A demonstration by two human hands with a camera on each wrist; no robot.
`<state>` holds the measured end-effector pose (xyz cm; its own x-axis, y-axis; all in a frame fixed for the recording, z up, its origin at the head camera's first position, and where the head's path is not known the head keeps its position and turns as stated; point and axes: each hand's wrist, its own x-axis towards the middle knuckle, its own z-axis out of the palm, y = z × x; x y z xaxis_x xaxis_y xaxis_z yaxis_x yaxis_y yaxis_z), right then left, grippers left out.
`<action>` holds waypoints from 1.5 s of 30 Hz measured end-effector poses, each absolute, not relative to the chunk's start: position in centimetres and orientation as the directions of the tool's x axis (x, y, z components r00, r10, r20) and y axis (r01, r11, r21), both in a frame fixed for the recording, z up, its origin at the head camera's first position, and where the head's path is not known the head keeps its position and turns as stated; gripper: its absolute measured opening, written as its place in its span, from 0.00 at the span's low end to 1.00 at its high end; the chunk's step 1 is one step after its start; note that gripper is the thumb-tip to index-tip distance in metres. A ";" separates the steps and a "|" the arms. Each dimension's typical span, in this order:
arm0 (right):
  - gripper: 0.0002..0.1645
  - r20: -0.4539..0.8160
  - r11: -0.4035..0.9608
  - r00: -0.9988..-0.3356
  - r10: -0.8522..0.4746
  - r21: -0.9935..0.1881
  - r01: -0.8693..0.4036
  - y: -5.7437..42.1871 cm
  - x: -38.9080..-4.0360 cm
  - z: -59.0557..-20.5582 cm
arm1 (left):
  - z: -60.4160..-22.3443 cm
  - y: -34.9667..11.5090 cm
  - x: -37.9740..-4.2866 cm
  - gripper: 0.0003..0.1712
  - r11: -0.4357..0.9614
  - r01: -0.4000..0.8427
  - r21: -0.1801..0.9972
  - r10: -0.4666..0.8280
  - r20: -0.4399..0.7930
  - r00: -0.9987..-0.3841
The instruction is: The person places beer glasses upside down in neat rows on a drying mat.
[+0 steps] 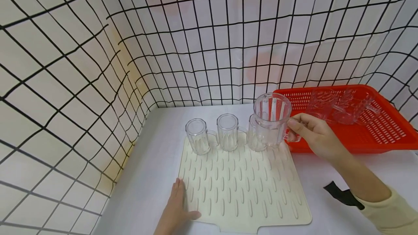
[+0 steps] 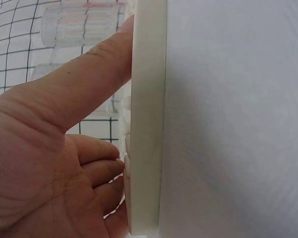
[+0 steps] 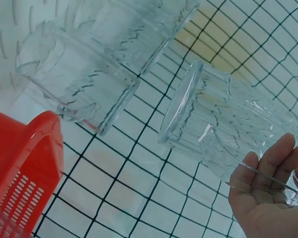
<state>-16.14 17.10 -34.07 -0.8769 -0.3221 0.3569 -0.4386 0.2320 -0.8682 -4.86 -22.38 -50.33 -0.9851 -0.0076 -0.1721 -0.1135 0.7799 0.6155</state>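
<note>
My right hand (image 1: 311, 133) grips the handle of a clear mug (image 1: 272, 106). The mug is held over the back right corner of a cream ridged drainer board (image 1: 241, 188). In the right wrist view, curled fingers (image 3: 275, 161) go round the handle of this mug (image 3: 223, 116). Along the board's back edge stand a left mug (image 1: 197, 137), a middle mug (image 1: 227, 133) and a right mug (image 1: 253, 139), partly covered by the held one. My left hand (image 1: 176, 206) rests at the board's left edge, its fingers extended and its thumb over the rim (image 2: 148, 119).
To the right of the board stands a red perforated basket (image 1: 346, 144) with several clear mugs (image 1: 346, 111) lying in it. A black wire grid (image 1: 212, 39) rises behind and at the left. A black strip (image 1: 343, 195) lies by the right forearm on the white table (image 1: 143, 177).
</note>
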 end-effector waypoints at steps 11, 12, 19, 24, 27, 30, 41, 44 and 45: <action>0.07 0.386 0.090 -0.809 -0.443 -0.878 -0.469 15.1 -15.1 -33.6 | -50.3 -22.3 -5.1 0.75 0.780 -0.147 0.608 -0.035 -0.193 -0.981; 0.08 0.390 0.078 -0.801 -0.455 -0.878 -0.472 14.9 -15.0 -33.5 | -50.3 -22.3 -5.2 0.76 0.780 -0.151 0.607 -0.037 -0.195 -0.980; 0.07 0.426 -0.028 -0.723 -0.544 -0.870 -0.491 13.3 -14.3 -33.4 | -50.3 -22.2 -5.2 0.76 0.788 -0.166 0.593 -0.045 -0.213 -0.976; 0.06 0.403 -0.024 -0.700 -0.589 -0.875 -0.483 12.4 -14.0 -33.7 | -50.2 -22.2 -5.2 0.76 0.783 -0.173 0.597 -0.049 -0.219 -0.975; 0.07 0.390 -0.037 -0.684 -0.616 -0.882 -0.470 12.0 -13.9 -34.0 | -50.1 -22.2 -5.2 0.75 0.774 -0.171 0.610 -0.046 -0.216 -0.975; 0.07 0.383 -0.055 -0.664 -0.642 -0.887 -0.458 11.6 -13.8 -34.3 | -50.2 -22.3 -5.2 0.75 0.772 -0.163 0.614 -0.041 -0.209 -0.977; 0.08 0.381 -0.144 -0.598 -0.705 -0.903 -0.405 10.6 -13.6 -35.3 | -50.3 -22.4 -5.1 0.75 0.773 -0.156 0.615 -0.028 -0.213 -0.977; 0.09 0.374 -0.148 -0.592 -0.713 -0.907 -0.394 10.5 -13.6 -35.6 | -50.3 -22.4 -5.1 0.75 0.764 -0.156 0.626 -0.021 -0.218 -0.976; 0.09 0.374 -0.153 -0.589 -0.716 -0.908 -0.390 10.4 -13.6 -35.7 | -50.3 -22.4 -5.1 0.75 0.763 -0.156 0.628 -0.020 -0.218 -0.976</action>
